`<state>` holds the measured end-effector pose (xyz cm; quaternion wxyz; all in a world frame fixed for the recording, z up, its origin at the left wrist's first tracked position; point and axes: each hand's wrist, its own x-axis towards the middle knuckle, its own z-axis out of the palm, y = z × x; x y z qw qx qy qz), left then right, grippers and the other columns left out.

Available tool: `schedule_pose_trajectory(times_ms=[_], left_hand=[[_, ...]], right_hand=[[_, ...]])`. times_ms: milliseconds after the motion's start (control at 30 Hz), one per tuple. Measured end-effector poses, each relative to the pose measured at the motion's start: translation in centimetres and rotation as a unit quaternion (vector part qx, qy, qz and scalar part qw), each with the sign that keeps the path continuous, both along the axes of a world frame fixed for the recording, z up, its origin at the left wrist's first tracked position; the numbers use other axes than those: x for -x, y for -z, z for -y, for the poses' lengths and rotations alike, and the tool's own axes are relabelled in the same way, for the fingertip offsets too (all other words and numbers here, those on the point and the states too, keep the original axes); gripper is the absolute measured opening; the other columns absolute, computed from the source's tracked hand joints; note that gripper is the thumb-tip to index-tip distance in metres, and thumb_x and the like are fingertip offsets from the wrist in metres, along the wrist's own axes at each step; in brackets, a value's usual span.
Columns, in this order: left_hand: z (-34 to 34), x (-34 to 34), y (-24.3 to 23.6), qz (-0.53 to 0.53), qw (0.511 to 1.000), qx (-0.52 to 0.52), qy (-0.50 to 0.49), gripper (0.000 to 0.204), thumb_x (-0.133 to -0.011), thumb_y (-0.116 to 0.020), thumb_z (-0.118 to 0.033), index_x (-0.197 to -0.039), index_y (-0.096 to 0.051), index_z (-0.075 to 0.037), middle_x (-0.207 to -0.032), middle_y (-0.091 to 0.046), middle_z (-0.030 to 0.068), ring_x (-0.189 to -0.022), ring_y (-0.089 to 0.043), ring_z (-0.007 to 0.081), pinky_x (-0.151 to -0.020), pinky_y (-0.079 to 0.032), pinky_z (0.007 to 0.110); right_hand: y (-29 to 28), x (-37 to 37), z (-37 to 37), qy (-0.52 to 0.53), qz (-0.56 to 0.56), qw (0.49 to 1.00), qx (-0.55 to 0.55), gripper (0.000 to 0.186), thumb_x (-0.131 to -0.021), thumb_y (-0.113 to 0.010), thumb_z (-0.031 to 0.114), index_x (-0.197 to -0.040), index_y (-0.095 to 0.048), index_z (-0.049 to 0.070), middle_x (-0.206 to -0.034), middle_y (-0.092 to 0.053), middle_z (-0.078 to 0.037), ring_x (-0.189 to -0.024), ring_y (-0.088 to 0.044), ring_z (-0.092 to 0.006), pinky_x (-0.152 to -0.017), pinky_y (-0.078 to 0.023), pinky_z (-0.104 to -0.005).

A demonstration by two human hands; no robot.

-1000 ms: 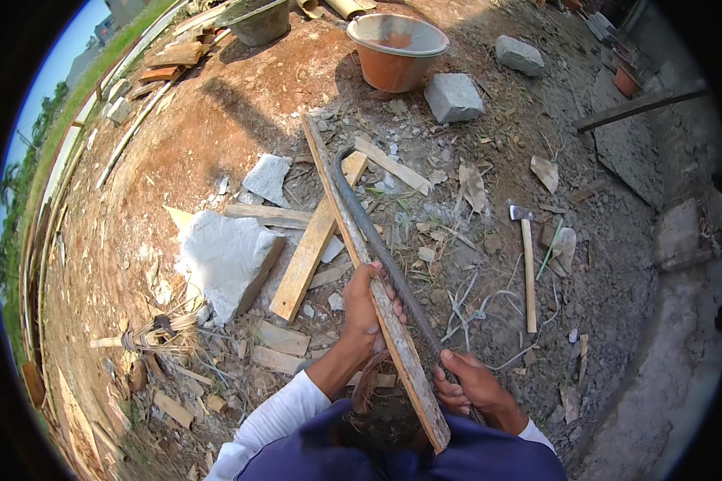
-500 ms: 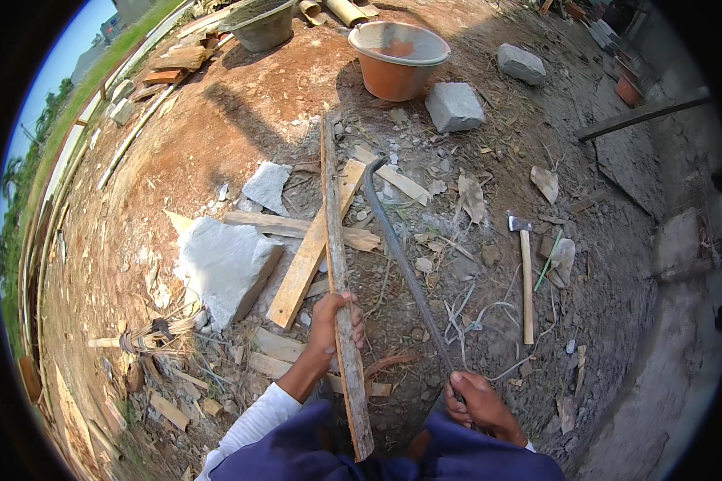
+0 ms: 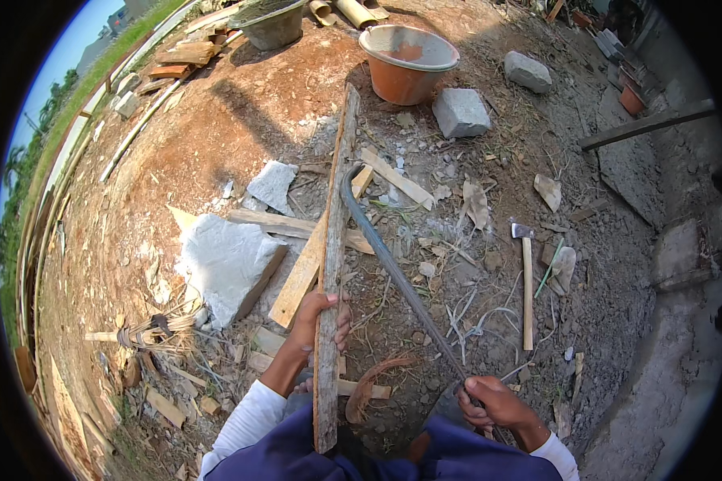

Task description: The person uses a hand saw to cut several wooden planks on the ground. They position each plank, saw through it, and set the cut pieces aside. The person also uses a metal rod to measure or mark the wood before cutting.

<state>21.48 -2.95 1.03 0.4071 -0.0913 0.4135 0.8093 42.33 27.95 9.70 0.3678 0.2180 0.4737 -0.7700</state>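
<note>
My left hand [image 3: 317,325] is closed round a long rough wooden plank [image 3: 330,353], which stands up in front of me and leans slightly right at its far end. In my right hand [image 3: 496,403] is the lower part of a dark metal crowbar [image 3: 401,284]. Its hooked end lies beside the plank's right edge; whether they touch I cannot tell. Behind the plank a yellowish board [image 3: 301,280] lies on the ground, crossed by another wooden strip [image 3: 273,223]. A hatchet [image 3: 526,289] with a pale handle lies to the right of the crowbar.
A broken white-grey slab [image 3: 229,260] and a smaller chunk [image 3: 273,186] lie at left. Farther off stand an orange bucket [image 3: 405,76], a grey tub [image 3: 271,32] and two concrete blocks [image 3: 461,112]. A tied stick bundle [image 3: 156,333] is at lower left; a wall [image 3: 658,377] runs along the right.
The plank has come up and its far end has swung right. The crowbar has risen, and its hook has moved left to the plank. My right hand has shifted slightly right.
</note>
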Motion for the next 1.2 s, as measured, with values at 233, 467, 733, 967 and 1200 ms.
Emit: schedule_pose_trajectory(times_ms=[233,467,733,967,1200], left_hand=[[0.0,-0.2,0.0,-0.005,1.0,-0.005,0.005,0.039,-0.096,-0.059,-0.035,-0.117,-0.052,-0.002,-0.074,-0.053,0.0076,-0.051,-0.054,0.0176,-0.046,-0.05,0.035],[0.2,-0.1,0.1,-0.032,0.999,0.002,0.041,0.047,-0.095,-0.052,-0.042,-0.124,-0.051,-0.005,-0.076,-0.05,0.0067,-0.053,-0.053,0.0198,-0.049,-0.05,0.037],[-0.9,-0.5,-0.7,0.001,0.999,-0.044,0.01,0.041,-0.096,-0.059,-0.035,-0.119,-0.052,-0.002,-0.075,-0.053,0.0081,-0.051,-0.054,0.0186,-0.046,-0.05,0.035],[-3.8,-0.8,-1.3,-0.016,0.998,0.024,-0.05,0.031,-0.096,-0.059,-0.029,-0.11,-0.054,-0.003,-0.072,-0.054,0.0097,-0.048,-0.054,0.0203,-0.043,-0.048,0.036],[-3.4,-0.7,-1.7,-0.024,0.988,0.129,-0.079,0.031,-0.096,-0.061,-0.033,-0.105,-0.053,-0.004,-0.07,-0.055,0.0084,-0.046,-0.054,0.0193,-0.041,-0.047,0.036]], right_hand=[[-0.8,0.7,-2.3,-0.006,-0.02,1.0,-0.02,0.045,-0.114,-0.041,0.041,-0.088,-0.052,0.006,-0.06,-0.04,0.005,-0.044,-0.035,-0.0059,-0.039,-0.034,-0.0251],[-1.7,1.5,-5.3,-0.021,0.011,1.0,-0.009,0.044,-0.114,-0.043,0.041,-0.091,-0.055,0.005,-0.058,-0.04,0.004,-0.042,-0.037,-0.0059,-0.035,-0.033,-0.0252],[-3.4,1.9,-6.0,-0.014,-0.006,0.998,-0.055,0.045,-0.113,-0.044,0.042,-0.089,-0.053,0.005,-0.059,-0.04,0.003,-0.042,-0.036,-0.0057,-0.036,-0.034,-0.0251],[-1.3,1.4,-0.4,0.026,-0.024,0.998,-0.047,0.046,-0.113,-0.042,0.044,-0.09,-0.052,0.006,-0.061,-0.042,0.003,-0.044,-0.037,-0.0072,-0.039,-0.034,-0.0255],[-1.3,1.5,3.7,0.051,0.012,0.995,-0.082,0.042,-0.113,-0.043,0.043,-0.095,-0.053,0.006,-0.065,-0.045,0.003,-0.048,-0.041,-0.0072,-0.04,-0.034,-0.0253]])
